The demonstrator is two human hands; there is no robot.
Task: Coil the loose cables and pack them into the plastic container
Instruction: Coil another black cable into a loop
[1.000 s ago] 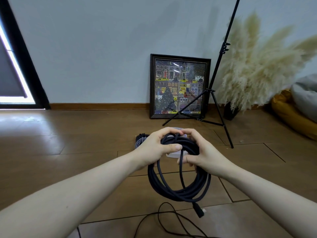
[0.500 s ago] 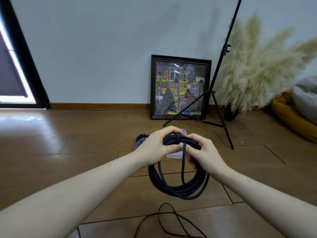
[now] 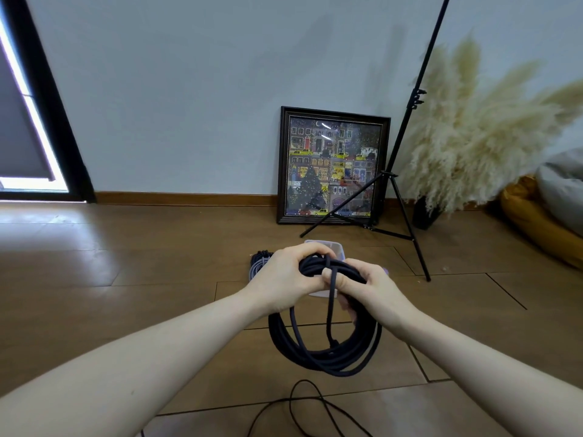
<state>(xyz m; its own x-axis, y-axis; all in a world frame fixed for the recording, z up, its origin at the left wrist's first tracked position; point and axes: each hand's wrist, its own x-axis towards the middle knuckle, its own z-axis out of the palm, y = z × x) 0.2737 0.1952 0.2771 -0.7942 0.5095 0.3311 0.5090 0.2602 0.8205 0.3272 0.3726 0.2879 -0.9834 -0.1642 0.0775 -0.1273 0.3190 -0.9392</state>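
Note:
A thick black cable (image 3: 321, 357) hangs as a coil of several loops above the wooden floor. My left hand (image 3: 284, 279) grips the top of the coil from the left. My right hand (image 3: 369, 288) holds the coil's top from the right and pinches the cable's loose end, which runs down across the loops. Behind my hands, mostly hidden, a clear plastic container (image 3: 334, 249) stands on the floor. A coiled grey and black cable bundle (image 3: 259, 263) lies just left of the container. A thin black cable (image 3: 303, 408) lies loose on the floor near me.
A framed picture (image 3: 332, 167) leans on the wall. A black tripod stand (image 3: 400, 190) has its legs spread on the floor right of the container. Pampas grass in a dark vase (image 3: 426, 212) and a yellow cushion (image 3: 536, 225) sit at the right.
The cable's loose end, which hung below the coil, has been drawn up across the loops by my right hand. Both hands stay at the coil's top.

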